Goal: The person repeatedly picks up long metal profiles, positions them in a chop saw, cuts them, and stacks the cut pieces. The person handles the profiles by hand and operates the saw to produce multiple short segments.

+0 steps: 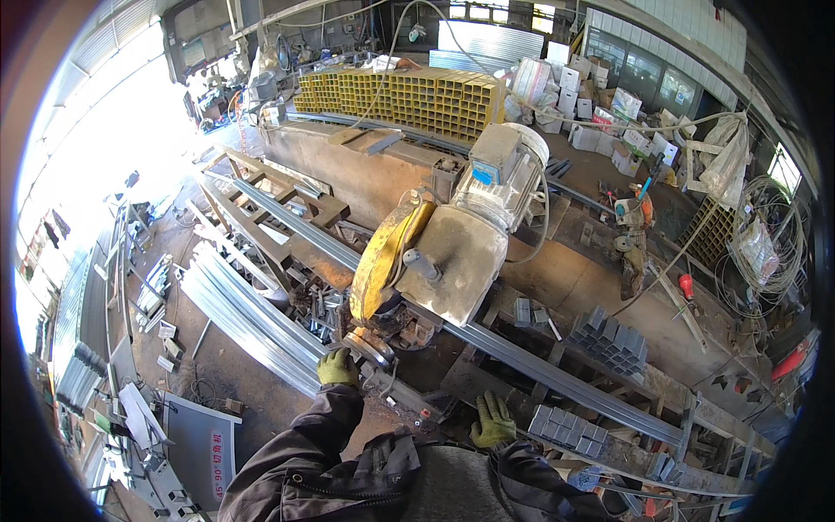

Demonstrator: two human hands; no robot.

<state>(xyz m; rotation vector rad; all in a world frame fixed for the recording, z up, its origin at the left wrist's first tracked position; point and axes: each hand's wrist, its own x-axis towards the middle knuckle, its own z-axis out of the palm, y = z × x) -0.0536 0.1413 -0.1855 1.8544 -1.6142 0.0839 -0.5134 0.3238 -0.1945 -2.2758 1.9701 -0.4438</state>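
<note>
My left hand (337, 367), in a yellow-green work glove, is closed at the near rim of a rusty handwheel (369, 346) on the front of a cut-off saw. The saw's yellow blade guard (383, 261) and dusty motor (506, 187) stand above it, and the guard hides the blade. Long grey metal profiles (557, 374) lie side by side along the bench, passing under the saw. My right hand (493, 422), gloved alike, rests with fingers outstretched at the bench's near edge, holding nothing. Just right of it sit several short cut tube pieces (569, 430).
A stack of short grey tubes (609, 339) stands on the bench's far side. Long silver profiles (248, 317) lie low on the left near a grey sign board (196, 448). Yellow square tubes (400, 103) are stacked behind. Coiled wire (774, 230) hangs at right.
</note>
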